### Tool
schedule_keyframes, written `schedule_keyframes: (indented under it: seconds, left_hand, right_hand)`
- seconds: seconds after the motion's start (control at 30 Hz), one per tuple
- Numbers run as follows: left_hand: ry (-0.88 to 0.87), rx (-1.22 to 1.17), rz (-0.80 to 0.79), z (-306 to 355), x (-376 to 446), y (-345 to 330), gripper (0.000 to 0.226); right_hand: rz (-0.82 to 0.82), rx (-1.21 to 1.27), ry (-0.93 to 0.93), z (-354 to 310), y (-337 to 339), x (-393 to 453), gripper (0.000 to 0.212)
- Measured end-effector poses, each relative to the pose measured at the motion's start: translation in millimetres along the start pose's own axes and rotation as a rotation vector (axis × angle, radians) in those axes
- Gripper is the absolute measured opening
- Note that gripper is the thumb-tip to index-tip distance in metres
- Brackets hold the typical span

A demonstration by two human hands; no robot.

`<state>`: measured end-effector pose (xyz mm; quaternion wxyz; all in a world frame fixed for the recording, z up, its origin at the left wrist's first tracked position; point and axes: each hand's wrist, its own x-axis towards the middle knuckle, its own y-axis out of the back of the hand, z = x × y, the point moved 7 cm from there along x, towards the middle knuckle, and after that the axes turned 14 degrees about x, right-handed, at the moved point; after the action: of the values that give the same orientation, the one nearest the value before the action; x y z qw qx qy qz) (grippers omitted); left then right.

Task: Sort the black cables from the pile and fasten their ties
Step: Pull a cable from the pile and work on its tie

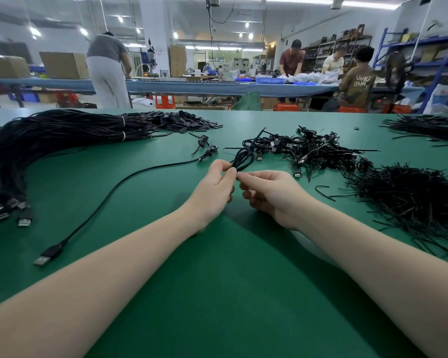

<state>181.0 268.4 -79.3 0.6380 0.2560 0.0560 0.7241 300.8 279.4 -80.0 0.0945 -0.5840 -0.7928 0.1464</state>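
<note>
A small coiled black cable (243, 157) stands up from between my two hands over the green table (217, 293). My left hand (215, 189) pinches its lower end between thumb and fingers. My right hand (267, 192) meets it there, fingertips pinching at the same spot, where a thin tie seems to sit, too small to make out. A long loose black USB cable (109, 192) lies on the table to the left, its plug (43, 259) near my left forearm.
A big bundle of black cables (36, 143) fills the far left. A pile of coiled cables (313, 151) lies ahead right. A heap of black ties (409, 200) sits at the right. Two small tied coils (206, 147) lie ahead. People work at benches behind.
</note>
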Motion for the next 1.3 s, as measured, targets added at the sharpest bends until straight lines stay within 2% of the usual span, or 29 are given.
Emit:
schedule_keyframes:
  seconds: [0.1, 0.2, 0.27, 0.33, 0.4, 0.5, 0.6, 0.7, 0.9, 1.03, 1.13, 1.23, 1.3]
  left_hand:
    - [-0.007, 0.029, 0.007, 3, -2, 1, 0.012]
    - [-0.002, 0.082, 0.014, 6, -5, -1, 0.011]
    - [0.022, 0.129, 0.037, 6, -6, 0, 0.012]
    - [0.048, 0.14, 0.031, 6, -8, 0, 0.02]
    - [0.067, 0.055, -0.005, 6, -11, -2, 0.032]
    - [-0.017, 0.018, 0.035, 16, -15, 3, 0.044]
    - [-0.126, 0.101, 0.126, 26, -19, 10, 0.037]
    - [-0.183, 0.025, 0.112, 30, -21, 8, 0.032]
    - [-0.14, -0.054, 0.183, 25, -21, 13, 0.033]
    - [0.018, -0.152, 0.091, 18, -19, 9, 0.03]
    - [0.101, -0.218, -0.011, 14, -17, 4, 0.03]
    - [0.119, -0.282, -0.108, 11, -17, 0, 0.036]
    - [0.083, -0.263, -0.111, 10, -17, 1, 0.035]
  right_hand:
    - [0.0, -0.156, 0.12, -11, 1, -2, 0.004]
    - [0.083, -0.565, 0.429, -30, 0, -9, 0.007]
    - [0.112, -0.695, 0.589, -37, -6, -17, 0.01]
    - [0.124, -0.81, 0.712, -42, -12, -23, 0.011]
    - [0.148, -0.886, 0.801, -46, -13, -27, 0.011]
    - [0.162, -0.906, 0.833, -49, -7, -27, 0.012]
    - [0.134, -0.906, 0.845, -46, -7, -26, 0.021]
    - [0.148, -0.887, 0.891, -46, -8, -28, 0.027]
    - [0.066, -0.939, 0.936, -46, -16, -34, 0.009]
    - [0.026, -1.001, 0.954, -46, -21, -37, 0.01]
    - [0.018, -1.115, 1.039, -49, -25, -40, 0.01]
    - [0.08, -1.085, 1.05, -52, -17, -39, 0.009]
    - [0.107, -1.003, 1.017, -50, -11, -38, 0.007]
